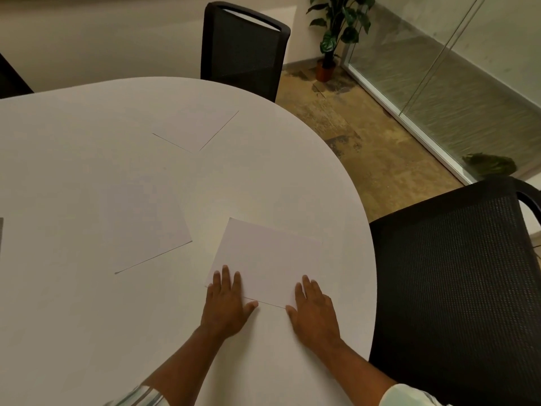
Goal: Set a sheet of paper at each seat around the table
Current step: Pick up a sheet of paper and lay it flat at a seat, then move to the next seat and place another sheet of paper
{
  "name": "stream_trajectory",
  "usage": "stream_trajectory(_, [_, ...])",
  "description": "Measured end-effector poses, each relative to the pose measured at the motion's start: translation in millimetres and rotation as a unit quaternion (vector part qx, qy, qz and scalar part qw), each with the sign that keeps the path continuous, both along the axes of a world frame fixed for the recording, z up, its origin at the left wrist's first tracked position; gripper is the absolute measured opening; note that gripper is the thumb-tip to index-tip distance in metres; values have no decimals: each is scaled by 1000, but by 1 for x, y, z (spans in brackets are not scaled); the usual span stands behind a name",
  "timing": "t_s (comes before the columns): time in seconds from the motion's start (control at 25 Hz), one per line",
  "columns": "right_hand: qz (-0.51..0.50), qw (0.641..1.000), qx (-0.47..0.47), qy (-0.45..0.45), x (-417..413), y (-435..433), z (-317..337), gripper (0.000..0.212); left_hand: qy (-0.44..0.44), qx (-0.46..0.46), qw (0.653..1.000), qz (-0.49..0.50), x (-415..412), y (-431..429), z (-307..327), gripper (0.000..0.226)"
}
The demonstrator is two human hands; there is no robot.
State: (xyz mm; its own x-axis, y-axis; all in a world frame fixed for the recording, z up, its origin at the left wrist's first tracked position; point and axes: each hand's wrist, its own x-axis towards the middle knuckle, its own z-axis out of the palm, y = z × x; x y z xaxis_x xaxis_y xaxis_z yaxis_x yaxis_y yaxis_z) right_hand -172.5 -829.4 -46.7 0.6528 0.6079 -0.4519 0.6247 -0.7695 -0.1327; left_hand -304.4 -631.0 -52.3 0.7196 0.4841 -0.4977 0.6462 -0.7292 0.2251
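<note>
A white sheet of paper point(268, 259) lies flat near the right edge of the round white table point(87, 332), facing the black mesh chair point(456, 276) on the right. My left hand point(225, 303) rests flat on the sheet's near left corner, fingers spread. My right hand point(314, 309) presses flat on its near right corner. A second sheet point(146, 227) lies toward the table's middle left. A third sheet point(199, 130) lies at the far side, in front of the far black chair point(243, 48).
A potted plant point(333, 33) stands on the floor at the back right beside a glass wall point(439, 68). Part of another dark chair point(11, 77) shows at the far left. A grey object's edge point(1, 235) shows at the left border.
</note>
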Motion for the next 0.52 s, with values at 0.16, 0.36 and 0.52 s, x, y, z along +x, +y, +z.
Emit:
stream_trajectory(0.16, [4, 1000, -4, -5, -1, 1, 2, 66, 3, -11, 1000, -15, -3, 3, 2, 98])
stream_trajectory(0.36, [1, 1000, 9, -22, 3, 5, 9, 64, -57, -25, 998, -16, -18, 7, 5, 95])
stream_trajectory(0.52, [0, 998, 48, -44, 2, 26, 17, 61, -113, -17, 991, 65, -46, 25, 5, 88])
